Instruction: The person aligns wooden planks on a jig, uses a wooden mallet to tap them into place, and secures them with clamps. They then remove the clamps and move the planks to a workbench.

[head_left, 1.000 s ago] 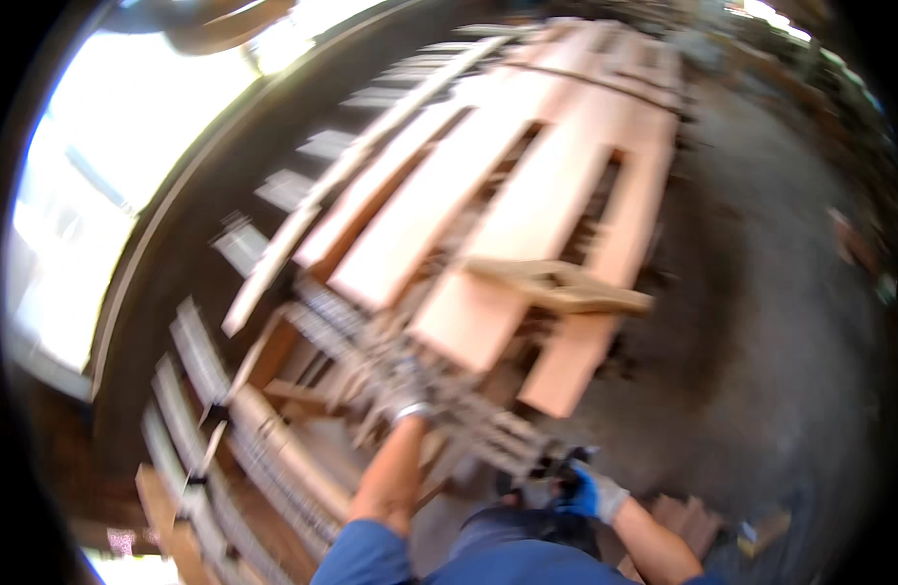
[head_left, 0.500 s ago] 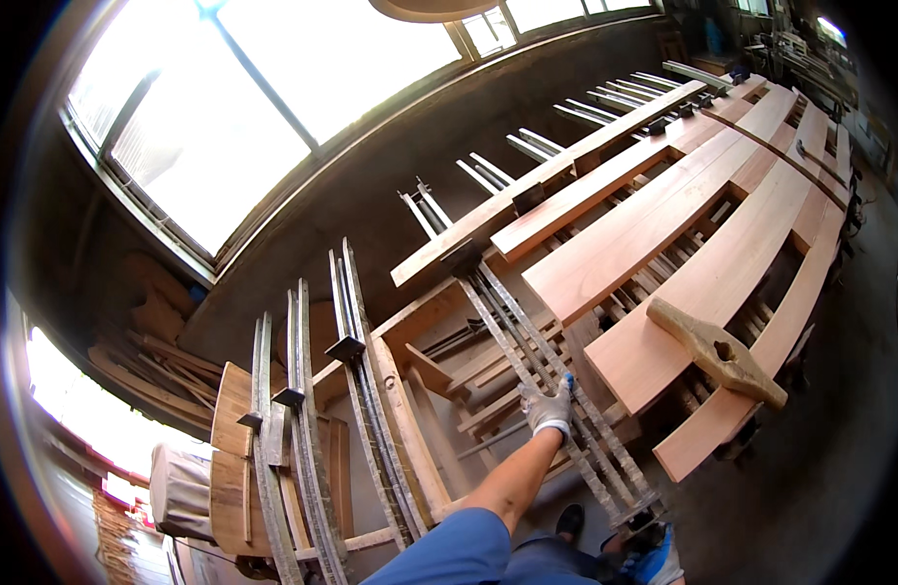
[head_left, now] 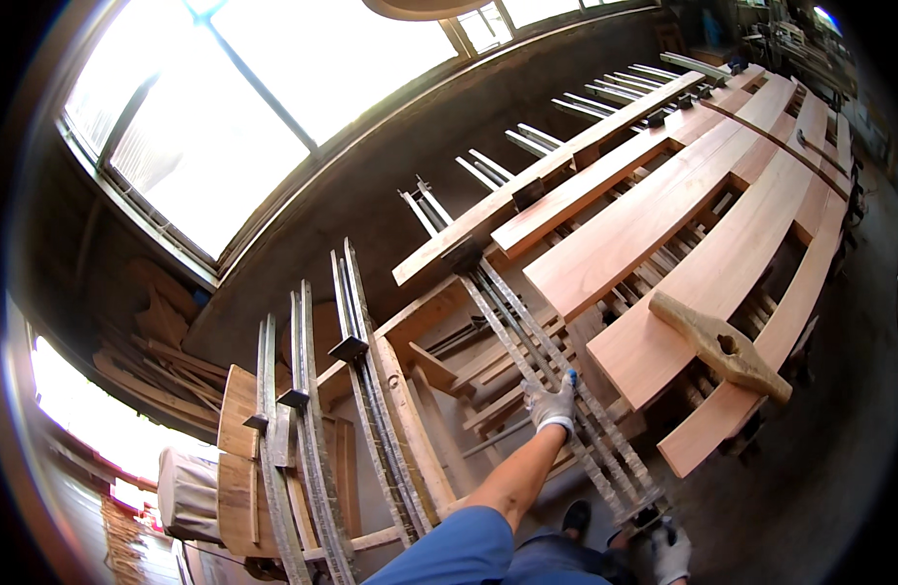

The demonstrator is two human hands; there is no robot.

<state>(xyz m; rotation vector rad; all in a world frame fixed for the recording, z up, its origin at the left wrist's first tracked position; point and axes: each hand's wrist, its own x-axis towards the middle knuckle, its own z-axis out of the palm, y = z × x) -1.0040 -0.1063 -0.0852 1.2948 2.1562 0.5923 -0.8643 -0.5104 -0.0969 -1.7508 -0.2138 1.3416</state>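
Note:
A long metal bar clamp [head_left: 507, 340] runs from under the boards' left ends toward me. My left hand [head_left: 550, 404], in a white glove with blue on it, is closed round the clamp's bars about midway. At the clamp's near end sits its screw head [head_left: 647, 514]. Right beside that end is my right hand [head_left: 671, 554], gloved too, with the white back showing. Its fingers look curled, but what they hold is hidden. Long pale wooden boards [head_left: 654, 234] lie across several clamps to the right. A thick wooden piece with a hole [head_left: 712, 343] rests on their near ends.
More bar clamps [head_left: 361, 405] stand to the left, across a wooden frame [head_left: 410, 419]. A wooden panel [head_left: 236, 448] and a cloth-covered thing [head_left: 188, 492] are at the far left. Loose wood offcuts [head_left: 161, 375] lie below the windows [head_left: 225, 117].
My right hand has turned beside the clamp's near end: its blue palm side showed before, its white back shows now. My left hand stays on the bars.

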